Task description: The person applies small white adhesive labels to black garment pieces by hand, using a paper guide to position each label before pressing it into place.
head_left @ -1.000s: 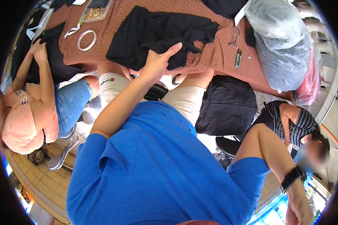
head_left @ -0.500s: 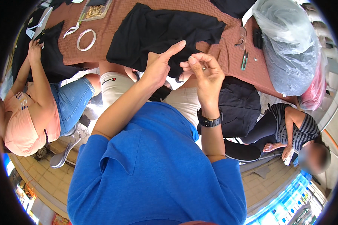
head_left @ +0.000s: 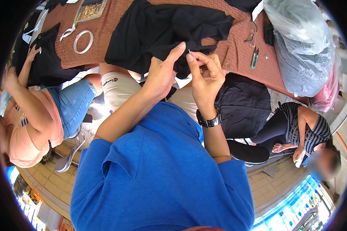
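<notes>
A black cloth (head_left: 150,32) is spread over the table's near edge, with part of it hanging down between my hands. My left hand (head_left: 160,73) is at this hanging part, its thumb raised and its other fingers curled against the fabric, partly hidden. Close on its right, my right hand (head_left: 207,75) pinches a thin, pale needle (head_left: 189,51) between thumb and forefinger, point upward. Any thread on it is too fine to make out. A black watch circles my right wrist.
On the brown-covered table (head_left: 241,57) lie green thread snips (head_left: 254,58), glasses (head_left: 251,31), a white tape roll (head_left: 83,42) and a tray of brass-coloured pieces (head_left: 91,10). Plastic-wrapped bulk (head_left: 302,50) stands right. A person (head_left: 36,119) sits left, another (head_left: 302,129) right.
My right hand has turned and moved slightly left and down, so the needle now shows above its fingertips. The person at left has lifted one hand off the dark cloth.
</notes>
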